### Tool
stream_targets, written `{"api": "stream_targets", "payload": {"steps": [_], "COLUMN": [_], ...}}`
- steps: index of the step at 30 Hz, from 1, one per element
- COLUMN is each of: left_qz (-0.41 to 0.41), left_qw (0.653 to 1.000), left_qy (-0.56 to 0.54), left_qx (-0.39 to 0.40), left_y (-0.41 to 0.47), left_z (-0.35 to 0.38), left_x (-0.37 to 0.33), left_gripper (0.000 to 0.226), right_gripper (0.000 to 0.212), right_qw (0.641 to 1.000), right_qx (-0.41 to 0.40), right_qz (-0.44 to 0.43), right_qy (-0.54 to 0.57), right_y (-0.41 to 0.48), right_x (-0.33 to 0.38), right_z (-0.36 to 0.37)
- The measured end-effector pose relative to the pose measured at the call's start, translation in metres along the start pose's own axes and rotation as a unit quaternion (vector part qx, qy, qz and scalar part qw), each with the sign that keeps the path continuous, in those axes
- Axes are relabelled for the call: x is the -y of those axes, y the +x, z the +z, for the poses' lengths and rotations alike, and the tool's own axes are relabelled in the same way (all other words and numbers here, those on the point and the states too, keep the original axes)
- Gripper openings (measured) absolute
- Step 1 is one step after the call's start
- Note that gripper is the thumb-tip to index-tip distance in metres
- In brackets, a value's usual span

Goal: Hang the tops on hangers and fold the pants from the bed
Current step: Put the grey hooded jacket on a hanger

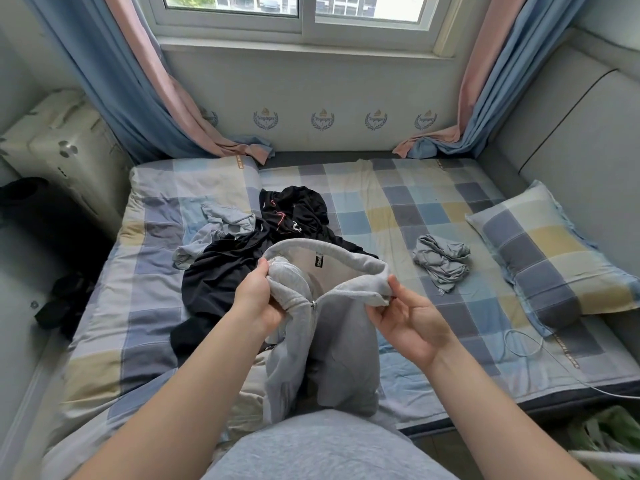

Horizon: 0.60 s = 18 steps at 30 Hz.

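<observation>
Left hand [258, 296] grips, right hand [408, 327] pinches the grey zip top [339, 344] at its collar; that pinch may slip.

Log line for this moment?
held: grey top | left grip: holds collar | right grip: pinches collar | bed: black pile | hanger: none seen

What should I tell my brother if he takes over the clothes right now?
Left hand grips the grey zip hoodie at the collar; right hand pinches the other side.
Black clothes and a pale blue garment lie piled on the bed; a grey bundle lies apart, roughly folded.
No hanger in view.
To do: hang the hoodie, sort the pile.
</observation>
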State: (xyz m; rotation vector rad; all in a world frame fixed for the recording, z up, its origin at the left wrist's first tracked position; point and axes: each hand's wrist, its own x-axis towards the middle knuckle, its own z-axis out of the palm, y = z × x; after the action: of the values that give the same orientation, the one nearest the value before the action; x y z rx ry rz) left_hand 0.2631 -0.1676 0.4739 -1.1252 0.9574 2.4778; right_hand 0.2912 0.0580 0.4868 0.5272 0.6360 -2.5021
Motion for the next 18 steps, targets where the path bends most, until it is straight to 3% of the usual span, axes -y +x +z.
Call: {"api": "stream_targets", "payload": {"steps": [5, 9, 12, 18], "left_qz": [0.012, 0.053, 0.065, 0.073], "left_qw": [1.0, 0.998, 0.995, 0.994], "left_qy": [-0.005, 0.027, 0.05, 0.048], "left_qx": [-0.015, -0.032, -0.05, -0.071], "left_y": [0.004, 0.008, 0.011, 0.016], "left_z": [0.003, 0.001, -0.002, -0.002], "left_x": [0.002, 0.006, 0.006, 0.002], "left_gripper": [0.046, 0.042, 0.041, 0.037], "right_gripper": [0.033, 0.041, 0.043, 0.035], "right_qw": [0.999, 0.985, 0.97, 0.975], "right_qx": [-0.037, -0.14, -0.176, -0.144], "right_qz": [-0.019, 0.063, 0.064, 0.028], "right_qy": [0.035, -0.084, -0.154, -0.167], "right_y": [0.004, 0.0, -0.001, 0.0], "right_x": [0.0, 0.006, 0.004, -0.007], "right_z": [0.006, 0.005, 0.001, -0.003]}}
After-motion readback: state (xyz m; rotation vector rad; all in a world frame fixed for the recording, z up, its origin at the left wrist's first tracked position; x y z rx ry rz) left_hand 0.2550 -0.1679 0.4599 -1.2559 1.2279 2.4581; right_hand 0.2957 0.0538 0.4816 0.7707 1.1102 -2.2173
